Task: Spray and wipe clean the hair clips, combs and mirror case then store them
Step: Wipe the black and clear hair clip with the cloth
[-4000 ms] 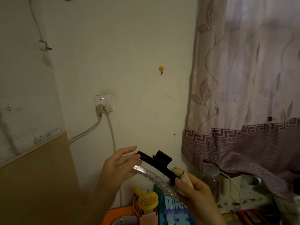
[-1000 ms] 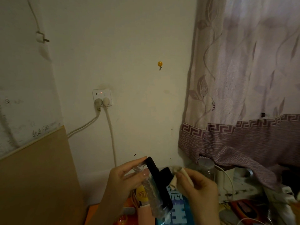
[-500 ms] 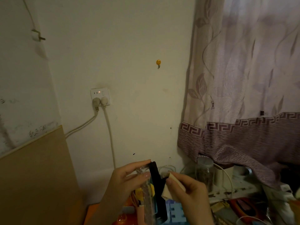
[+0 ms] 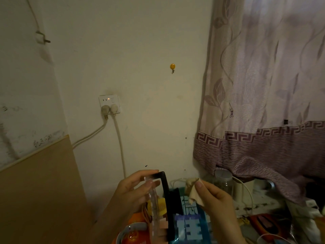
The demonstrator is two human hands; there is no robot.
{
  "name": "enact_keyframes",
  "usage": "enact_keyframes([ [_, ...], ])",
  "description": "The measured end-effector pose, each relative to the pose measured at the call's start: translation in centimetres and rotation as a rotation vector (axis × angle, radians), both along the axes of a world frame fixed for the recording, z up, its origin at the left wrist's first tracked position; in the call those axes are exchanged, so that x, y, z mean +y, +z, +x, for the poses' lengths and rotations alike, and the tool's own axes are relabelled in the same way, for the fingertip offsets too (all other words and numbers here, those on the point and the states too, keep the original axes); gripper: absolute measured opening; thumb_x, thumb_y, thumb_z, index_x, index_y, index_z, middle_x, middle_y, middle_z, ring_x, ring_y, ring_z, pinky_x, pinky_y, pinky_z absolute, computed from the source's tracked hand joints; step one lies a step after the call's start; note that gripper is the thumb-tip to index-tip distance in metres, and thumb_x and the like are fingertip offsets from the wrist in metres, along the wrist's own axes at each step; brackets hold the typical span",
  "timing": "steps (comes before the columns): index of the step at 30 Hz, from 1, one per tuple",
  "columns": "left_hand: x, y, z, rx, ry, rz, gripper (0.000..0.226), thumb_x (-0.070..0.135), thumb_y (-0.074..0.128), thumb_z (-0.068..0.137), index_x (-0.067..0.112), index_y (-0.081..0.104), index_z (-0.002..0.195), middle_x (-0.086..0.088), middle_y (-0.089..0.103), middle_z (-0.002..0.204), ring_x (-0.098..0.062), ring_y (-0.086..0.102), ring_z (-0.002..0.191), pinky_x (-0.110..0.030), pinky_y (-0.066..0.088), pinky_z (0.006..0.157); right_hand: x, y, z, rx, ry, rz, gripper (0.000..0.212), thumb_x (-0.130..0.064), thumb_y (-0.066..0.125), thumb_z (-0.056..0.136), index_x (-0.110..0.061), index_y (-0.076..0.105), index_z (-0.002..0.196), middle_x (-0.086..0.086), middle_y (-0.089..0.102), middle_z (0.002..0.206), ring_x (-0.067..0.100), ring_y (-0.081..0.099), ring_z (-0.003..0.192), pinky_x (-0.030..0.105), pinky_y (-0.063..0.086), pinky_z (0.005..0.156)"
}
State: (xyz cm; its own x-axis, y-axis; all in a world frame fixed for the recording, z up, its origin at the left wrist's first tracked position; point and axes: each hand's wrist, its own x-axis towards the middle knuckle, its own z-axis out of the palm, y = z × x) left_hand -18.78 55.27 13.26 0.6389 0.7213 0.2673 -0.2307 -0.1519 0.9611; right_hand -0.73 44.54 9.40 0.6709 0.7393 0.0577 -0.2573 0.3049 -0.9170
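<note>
Our left hand (image 4: 133, 189) pinched the light, rigid, slippery hair clip (image 4: 166, 199) at its twelve-o'clock end; our right hand (image 4: 216, 199) pinched the soft cloth (image 4: 191, 189).

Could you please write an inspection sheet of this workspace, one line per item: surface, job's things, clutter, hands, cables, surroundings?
Surface: mostly hidden; only a crowded strip at the bottom of the view shows.
Job's things: black and clear hair clip held upright; beige cloth beside it, apart from it.
Clutter: clear jar, yellow mini fan, blue printed packet, orange items at the bottom edge.
Hands: left hand pinches the clip's top end; right hand pinches the cloth.
Cables: two white cables run down from the wall socket.
Surroundings: cream wall, yellow hook, purple curtain, brown board.
</note>
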Motion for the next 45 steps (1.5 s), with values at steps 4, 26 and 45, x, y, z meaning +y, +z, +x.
enact_keyframes([
  [4,-0.1,-0.3,0.2,-0.034,-0.053,-0.032,0.028,0.019,0.065,0.073,0.015,0.074,0.098,-0.011,0.070,0.110,-0.024,0.068,0.103,-0.027,0.056,0.071,0.4,-0.2,-0.1,0.056,0.164,-0.034,0.015,-0.016,0.066,0.077,-0.008,0.079,0.076,0.011,0.069,0.070,0.013,0.060,0.054,0.022,0.050,0.052],
  [26,-1.7,-1.3,2.0,0.086,0.261,0.060,0.050,0.040,0.071,0.063,0.037,0.065,0.113,0.012,0.065,0.113,0.007,0.066,0.088,-0.010,0.051,0.062,1.4,-1.0,-1.7,-0.067,-0.152,0.054,0.014,0.001,0.073,0.077,-0.013,0.076,0.073,0.012,0.073,0.070,0.018,0.060,0.059,0.023,0.049,0.045],
  [45,-2.6,-2.6,3.5,0.093,0.408,0.078,0.027,0.002,0.077,0.073,0.028,0.079,0.067,-0.004,0.073,0.067,-0.018,0.071,0.062,-0.023,0.057,0.054,2.5,-1.9,-2.6,-0.210,-0.163,0.044,0.017,-0.002,0.077,0.074,-0.018,0.076,0.079,0.001,0.074,0.075,0.015,0.069,0.075,0.024,0.051,0.066],
])
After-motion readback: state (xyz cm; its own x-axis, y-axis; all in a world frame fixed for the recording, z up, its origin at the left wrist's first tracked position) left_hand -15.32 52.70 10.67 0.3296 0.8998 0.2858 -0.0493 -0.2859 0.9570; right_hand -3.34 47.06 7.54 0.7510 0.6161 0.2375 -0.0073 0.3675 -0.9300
